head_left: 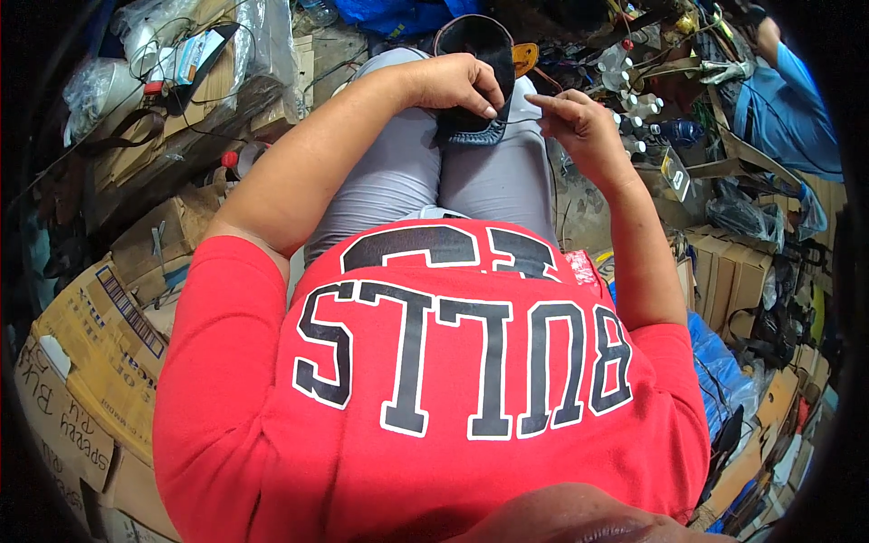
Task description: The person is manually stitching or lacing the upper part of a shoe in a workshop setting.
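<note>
While the left hand (pixel 453 83) clamps its fingers and thumb over the upper edge of a dark shoe (pixel 475 86), that shoe rests across the person's knees, on grey trousers (pixel 398 172). Its black upper faces the camera and a blue-grey stitched rim shows at its near end, just below the fingertips. Right hand (pixel 579 122): thumb and forefinger pinched together just beside the shoe, at its right edge. A thin thread (pixel 523 120) appears to run from that pinch to the shoe; whether a needle is held cannot be told. Both forearms enter from the lower frame, out of a red shirt (pixel 434 389) with large dark lettering.

Surroundings: a brown, tan-edged sole piece (pixel 525 57) lies just beyond the shoe. Small white-capped bottles (pixel 634 122) stand on the ground to the right of the right hand. Cardboard boxes (pixel 100 344) are stacked at the left, more at the right. Another person's blue sleeve (pixel 783 100) occupies the upper right corner, well apart.
</note>
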`<state>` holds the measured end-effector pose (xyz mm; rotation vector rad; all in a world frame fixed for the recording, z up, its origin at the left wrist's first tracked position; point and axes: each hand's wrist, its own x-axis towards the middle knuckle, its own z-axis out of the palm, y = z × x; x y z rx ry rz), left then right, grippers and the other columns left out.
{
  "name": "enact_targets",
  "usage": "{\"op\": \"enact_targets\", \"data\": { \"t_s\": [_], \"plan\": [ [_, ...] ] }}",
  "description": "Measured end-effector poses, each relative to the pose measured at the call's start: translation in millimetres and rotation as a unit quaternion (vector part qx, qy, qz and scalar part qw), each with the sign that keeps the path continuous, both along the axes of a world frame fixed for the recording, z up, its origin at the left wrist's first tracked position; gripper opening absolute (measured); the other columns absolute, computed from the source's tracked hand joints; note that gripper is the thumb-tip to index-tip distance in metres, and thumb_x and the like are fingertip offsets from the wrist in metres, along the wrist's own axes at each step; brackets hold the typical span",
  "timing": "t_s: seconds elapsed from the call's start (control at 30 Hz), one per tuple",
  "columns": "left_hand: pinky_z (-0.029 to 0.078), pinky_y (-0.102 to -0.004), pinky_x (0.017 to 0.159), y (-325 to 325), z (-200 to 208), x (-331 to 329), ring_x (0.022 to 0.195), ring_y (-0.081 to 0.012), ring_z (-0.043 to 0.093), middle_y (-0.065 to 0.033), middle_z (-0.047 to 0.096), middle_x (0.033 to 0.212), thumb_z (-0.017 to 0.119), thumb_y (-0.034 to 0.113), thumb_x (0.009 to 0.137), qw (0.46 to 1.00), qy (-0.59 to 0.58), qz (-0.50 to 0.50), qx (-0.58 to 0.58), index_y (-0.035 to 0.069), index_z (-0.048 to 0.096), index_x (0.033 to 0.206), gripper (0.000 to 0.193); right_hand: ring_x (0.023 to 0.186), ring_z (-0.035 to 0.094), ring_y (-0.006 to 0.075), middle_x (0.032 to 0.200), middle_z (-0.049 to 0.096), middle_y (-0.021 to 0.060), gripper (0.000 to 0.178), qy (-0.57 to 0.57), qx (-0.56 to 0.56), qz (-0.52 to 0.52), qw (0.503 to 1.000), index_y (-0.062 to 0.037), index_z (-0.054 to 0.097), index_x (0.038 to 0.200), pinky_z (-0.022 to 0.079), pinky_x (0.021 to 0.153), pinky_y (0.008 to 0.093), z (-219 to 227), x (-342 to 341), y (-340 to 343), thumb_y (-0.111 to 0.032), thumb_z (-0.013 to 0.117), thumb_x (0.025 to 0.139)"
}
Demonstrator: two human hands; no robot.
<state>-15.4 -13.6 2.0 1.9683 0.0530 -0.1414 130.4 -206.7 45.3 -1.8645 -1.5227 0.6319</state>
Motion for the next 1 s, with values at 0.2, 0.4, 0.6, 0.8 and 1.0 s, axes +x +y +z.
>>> {"op": "enact_targets", "data": {
  "t_s": [0.2,0.4,0.6,0.8,1.0],
  "plan": [
    [0.042,-0.0278,0.082,0.6,0.8,-1.0,0.088,-0.0164,0.054,-0.0036,0.058,0.085,0.070,0.016,0.076,0.999,0.019,-0.008,-0.025,0.003,0.069,0.094,0.022,0.074,0.062,0.0204,0.077,0.064,0.0078,0.011,-0.208,0.037,0.074,0.975,-0.0074,0.070,0.082,0.049,0.066,0.0274,2.6,5.1,9.1,-0.004,0.070,0.072],
    [0.042,-0.0273,0.082,-0.2,2.0,-2.5,0.087,-0.0157,0.054,-0.0035,0.058,0.084,0.070,0.018,0.077,1.000,-0.012,-0.011,-0.003,0.003,0.069,0.095,0.023,0.072,0.061,0.0152,0.077,0.060,0.0038,0.015,-0.017,0.028,0.038,0.999,-0.0085,0.070,0.084,0.048,0.065,0.0264,-15.3,0.3,8.9,0.000,0.070,0.071],
    [0.041,-0.0273,0.080,3.9,4.9,-1.1,0.086,-0.0156,0.053,-0.0037,0.056,0.083,0.066,0.014,0.080,0.998,0.015,-0.059,0.016,0.005,0.068,0.104,0.025,0.072,0.059,0.0123,0.077,0.058,0.0021,0.017,0.030,0.045,0.000,0.999,-0.0073,0.070,0.086,0.047,0.065,0.0244,-34.7,-14.0,-1.5,0.001,0.070,0.071],
    [0.040,-0.0268,0.080,1.2,11.9,-2.6,0.085,-0.0167,0.053,-0.0035,0.053,0.084,0.063,0.011,0.082,0.995,0.054,-0.068,0.058,0.009,0.066,0.111,0.029,0.073,0.062,0.0267,0.080,0.059,0.0093,0.015,-0.094,0.064,0.004,0.994,-0.0115,0.069,0.089,0.049,0.065,0.0333,-23.8,-31.4,-8.6,-0.006,0.065,0.075],
    [0.041,-0.0284,0.081,2.3,15.4,-4.1,0.087,-0.0200,0.054,-0.0058,0.056,0.087,0.067,0.008,0.076,0.989,0.049,-0.107,0.089,0.011,0.067,0.108,0.032,0.080,0.062,0.0329,0.087,0.059,0.0137,0.018,-0.338,-0.049,0.127,0.931,-0.0090,0.068,0.086,0.049,0.070,0.0401,13.4,-44.0,11.2,-0.003,0.056,0.073]
  ]
}}
